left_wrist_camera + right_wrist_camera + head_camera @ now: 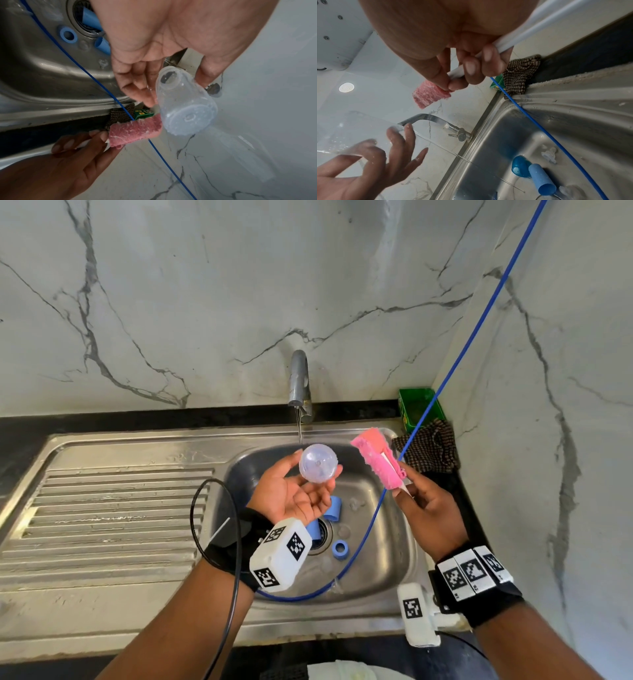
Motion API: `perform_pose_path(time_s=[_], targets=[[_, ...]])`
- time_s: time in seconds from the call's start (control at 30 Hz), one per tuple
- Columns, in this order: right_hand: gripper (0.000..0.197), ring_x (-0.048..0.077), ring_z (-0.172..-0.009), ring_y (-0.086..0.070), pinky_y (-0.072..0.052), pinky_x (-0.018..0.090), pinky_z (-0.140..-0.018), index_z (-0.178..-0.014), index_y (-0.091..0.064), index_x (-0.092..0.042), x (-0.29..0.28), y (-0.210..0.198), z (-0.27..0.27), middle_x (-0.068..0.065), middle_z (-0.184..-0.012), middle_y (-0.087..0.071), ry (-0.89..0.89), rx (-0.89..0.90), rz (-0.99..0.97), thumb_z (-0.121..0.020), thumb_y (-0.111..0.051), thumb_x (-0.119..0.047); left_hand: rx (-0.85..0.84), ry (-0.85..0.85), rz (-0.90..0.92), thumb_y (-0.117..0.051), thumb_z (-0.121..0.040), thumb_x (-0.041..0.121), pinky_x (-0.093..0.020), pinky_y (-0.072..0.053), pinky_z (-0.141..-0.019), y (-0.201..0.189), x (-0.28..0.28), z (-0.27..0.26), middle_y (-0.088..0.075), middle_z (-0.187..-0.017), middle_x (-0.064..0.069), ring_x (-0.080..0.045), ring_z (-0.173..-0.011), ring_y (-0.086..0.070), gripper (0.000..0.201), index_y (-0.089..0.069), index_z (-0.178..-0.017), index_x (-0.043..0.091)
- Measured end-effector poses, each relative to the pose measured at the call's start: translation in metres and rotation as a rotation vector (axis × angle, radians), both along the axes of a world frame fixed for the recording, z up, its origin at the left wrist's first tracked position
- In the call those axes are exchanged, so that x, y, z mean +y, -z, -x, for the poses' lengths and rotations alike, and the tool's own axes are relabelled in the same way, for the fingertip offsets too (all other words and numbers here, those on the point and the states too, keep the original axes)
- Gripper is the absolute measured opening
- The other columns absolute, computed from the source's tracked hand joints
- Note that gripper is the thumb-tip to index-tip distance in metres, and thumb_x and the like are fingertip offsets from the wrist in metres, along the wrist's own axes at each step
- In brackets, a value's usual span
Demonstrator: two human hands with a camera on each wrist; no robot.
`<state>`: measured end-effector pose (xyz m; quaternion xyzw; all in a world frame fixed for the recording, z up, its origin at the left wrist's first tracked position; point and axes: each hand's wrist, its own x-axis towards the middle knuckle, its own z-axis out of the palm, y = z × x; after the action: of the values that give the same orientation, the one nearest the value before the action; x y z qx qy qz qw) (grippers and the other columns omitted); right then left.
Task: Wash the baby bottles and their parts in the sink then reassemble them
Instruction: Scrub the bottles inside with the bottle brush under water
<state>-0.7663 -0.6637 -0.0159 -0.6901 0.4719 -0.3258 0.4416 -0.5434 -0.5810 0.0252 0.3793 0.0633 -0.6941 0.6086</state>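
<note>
- While the left hand (291, 494) held the wet clear bottle (318, 463) with loose, barely curled fingertips (above the sink (383, 542)), it risked slipping.
- Right hand (428, 508) pinched the pink sponge brush (378, 462); soap could loosen that hold.

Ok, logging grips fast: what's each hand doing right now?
Left hand: holds the clear baby bottle between thumb and fingertips, under the tap stream.
Right hand: grips the pink sponge brush by its white handle.

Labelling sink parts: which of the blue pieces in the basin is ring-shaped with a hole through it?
The small blue ring, lying flat right of the drain. The other blue caps are taller, tube-like, and lie tipped over.
</note>
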Motion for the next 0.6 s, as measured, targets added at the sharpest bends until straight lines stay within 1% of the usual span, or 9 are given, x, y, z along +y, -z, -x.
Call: perform_pose_path(time_s=[0.13,0.2,0.27,0.33,0.4,0.43,0.5,0.57,0.6], targets=[[0.046,-0.001,-0.063,-0.055,-0.043,0.007,-0.066,-0.130,-0.061,-0.047,0.003,-0.002,0.000,-0.011,-0.071,-0.062,0.008,0.011,-0.002,-0.096,-0.065,-0.017,-0.029,-0.001,0.007,-0.065,-0.086,0.038,-0.042,-0.056,-0.082,-0.005,0.002,-0.006,-0.065,-0.129,-0.023,-0.039,-0.105,-0.069,0.065,-0.052,-0.136,0.000],[0.047,-0.004,-0.064,-0.056,-0.042,0.008,-0.067,-0.130,-0.060,-0.047,0.005,-0.001,-0.005,-0.022,-0.070,-0.064,-0.011,0.020,-0.001,-0.095,-0.064,-0.015,-0.066,0.033,-0.064,-0.064,-0.090,0.039,-0.043,-0.060,-0.075,-0.001,0.009,-0.007,-0.062,-0.133,-0.024,-0.038,-0.099,-0.071,0.062,-0.052,-0.137,0.000],[0.047,-0.006,-0.064,-0.056,-0.042,0.013,-0.070,-0.128,-0.060,-0.048,0.007,0.000,-0.011,-0.029,-0.071,-0.063,-0.031,0.031,-0.006,-0.095,-0.064,-0.014,-0.103,0.083,-0.157,-0.067,-0.087,0.036,-0.044,-0.061,-0.068,0.007,0.019,-0.007,-0.059,-0.136,-0.024,-0.036,-0.096,-0.068,0.062,-0.053,-0.136,0.002],[0.049,-0.004,-0.063,-0.055,-0.043,0.012,-0.068,-0.125,-0.057,-0.051,0.012,0.001,-0.023,-0.024,-0.072,-0.064,-0.075,0.028,0.003,-0.095,-0.064,-0.013,-0.106,0.070,-0.179,-0.070,-0.082,0.032,-0.051,-0.061,-0.072,0.014,0.034,-0.016,-0.062,-0.127,-0.025,-0.038,-0.098,-0.067,0.053,-0.058,-0.127,0.005],[0.053,0.004,-0.063,-0.054,-0.044,0.013,-0.064,-0.124,-0.055,-0.056,0.017,0.004,-0.034,-0.006,-0.075,-0.066,-0.110,0.020,0.014,-0.095,-0.063,-0.013,-0.120,0.064,-0.154,-0.066,-0.090,0.029,-0.054,-0.061,-0.074,0.016,0.051,-0.029,-0.063,-0.116,-0.024,-0.037,-0.093,-0.069,0.038,-0.060,-0.119,0.007],[0.055,0.007,-0.065,-0.054,-0.045,0.015,-0.064,-0.123,-0.054,-0.060,0.020,0.005,-0.040,-0.002,-0.076,-0.066,-0.123,0.021,0.011,-0.095,-0.063,-0.013,-0.140,0.074,-0.152,-0.062,-0.092,0.028,-0.051,-0.062,-0.070,0.015,0.060,-0.037,-0.063,-0.111,-0.021,-0.035,-0.088,-0.070,0.032,-0.060,-0.116,0.008],[0.056,0.002,-0.065,-0.055,-0.045,0.013,-0.067,-0.119,-0.053,-0.063,0.027,0.006,-0.052,-0.011,-0.074,-0.065,-0.157,0.027,0.009,-0.096,-0.063,-0.014,-0.253,0.119,-0.167,-0.055,-0.093,0.024,-0.037,-0.057,-0.063,0.017,0.078,-0.053,-0.061,-0.096,-0.014,-0.027,-0.076,-0.064,0.021,-0.060,-0.107,0.009],[0.055,-0.002,-0.068,-0.057,-0.044,0.014,-0.072,-0.118,-0.055,-0.063,0.036,0.005,-0.071,-0.024,-0.073,-0.063,-0.211,0.047,0.019,-0.096,-0.063,-0.013,-0.493,0.102,-0.172,-0.062,-0.090,0.018,-0.030,-0.046,-0.059,0.026,0.102,-0.077,-0.056,-0.085,-0.012,-0.023,-0.067,-0.054,0.016,-0.059,-0.103,0.009],[0.053,-0.004,-0.070,-0.057,-0.044,0.014,-0.074,-0.120,-0.056,-0.060,0.039,0.005,-0.077,-0.027,-0.074,-0.063,-0.230,0.058,0.024,-0.096,-0.063,-0.013,-0.646,0.098,-0.190,-0.069,-0.089,0.017,-0.028,-0.047,-0.056,0.033,0.114,-0.090,-0.057,-0.085,-0.014,-0.022,-0.065,-0.055,0.022,-0.060,-0.106,0.007]])
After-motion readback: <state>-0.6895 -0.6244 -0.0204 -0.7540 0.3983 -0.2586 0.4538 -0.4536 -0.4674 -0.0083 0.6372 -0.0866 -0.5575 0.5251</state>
